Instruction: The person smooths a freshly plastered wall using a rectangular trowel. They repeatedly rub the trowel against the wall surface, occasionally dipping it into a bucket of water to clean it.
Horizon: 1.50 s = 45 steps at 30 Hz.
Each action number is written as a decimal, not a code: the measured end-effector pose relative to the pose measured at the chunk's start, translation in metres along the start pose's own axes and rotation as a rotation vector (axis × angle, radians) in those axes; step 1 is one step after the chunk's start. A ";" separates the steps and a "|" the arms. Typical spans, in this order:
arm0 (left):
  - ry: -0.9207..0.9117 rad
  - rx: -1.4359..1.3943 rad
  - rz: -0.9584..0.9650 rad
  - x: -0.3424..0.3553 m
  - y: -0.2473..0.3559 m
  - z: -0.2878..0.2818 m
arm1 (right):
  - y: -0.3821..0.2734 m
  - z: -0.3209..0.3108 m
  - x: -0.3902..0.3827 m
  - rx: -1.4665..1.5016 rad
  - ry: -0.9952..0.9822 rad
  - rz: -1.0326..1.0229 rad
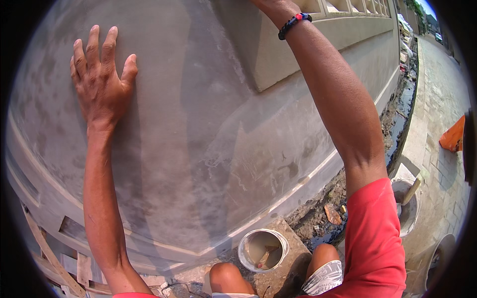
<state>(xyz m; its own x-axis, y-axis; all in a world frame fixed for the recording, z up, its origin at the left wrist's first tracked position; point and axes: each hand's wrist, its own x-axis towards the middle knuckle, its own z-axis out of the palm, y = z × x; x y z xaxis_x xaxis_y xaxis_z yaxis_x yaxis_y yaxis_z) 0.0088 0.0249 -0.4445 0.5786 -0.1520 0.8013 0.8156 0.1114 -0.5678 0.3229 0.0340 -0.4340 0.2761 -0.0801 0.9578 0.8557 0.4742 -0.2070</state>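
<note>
My left hand [102, 74] rests on the grey rendered wall [169, 129] at the upper left, fingers spread, palm toward the surface. My right arm reaches up past a jutting plastered ledge [271, 59] below a row of openings [343, 7]; my right hand [271, 6] is cut off by the top edge, so its fingers and anything in them are hidden. A white bucket [243, 251] of murky liquid, with a brush [268, 256] in it, stands on a concrete slab [293, 253] by my bare knees.
A muddy drain [402, 119] runs along the wall's foot. Beyond lie a paved lane [437, 74], an orange object [452, 134] and buckets [407, 213] at the right. Loose wooden boards [54, 258] lie at the lower left. White sacks [405, 35] are piled farther along.
</note>
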 end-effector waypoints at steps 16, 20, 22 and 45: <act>-0.036 0.040 -0.006 0.000 0.000 -0.003 | 0.043 -0.041 -0.195 -0.005 -0.056 -0.132; -0.038 0.025 -0.005 0.002 -0.003 -0.009 | 0.006 -0.008 -0.106 -0.063 0.020 -0.204; -0.026 -0.008 -0.013 0.003 0.004 -0.006 | 0.005 -0.001 -0.052 -0.078 0.060 -0.217; -0.101 0.018 -0.072 0.004 0.004 -0.010 | 0.027 -0.008 -0.080 -0.042 0.087 -0.026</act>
<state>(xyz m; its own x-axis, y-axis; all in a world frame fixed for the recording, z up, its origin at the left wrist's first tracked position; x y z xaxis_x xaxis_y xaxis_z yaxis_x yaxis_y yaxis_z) 0.0142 0.0150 -0.4453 0.5149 -0.0609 0.8551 0.8541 0.1219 -0.5056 0.3275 0.0466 -0.5180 0.2892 -0.1681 0.9424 0.8800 0.4341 -0.1926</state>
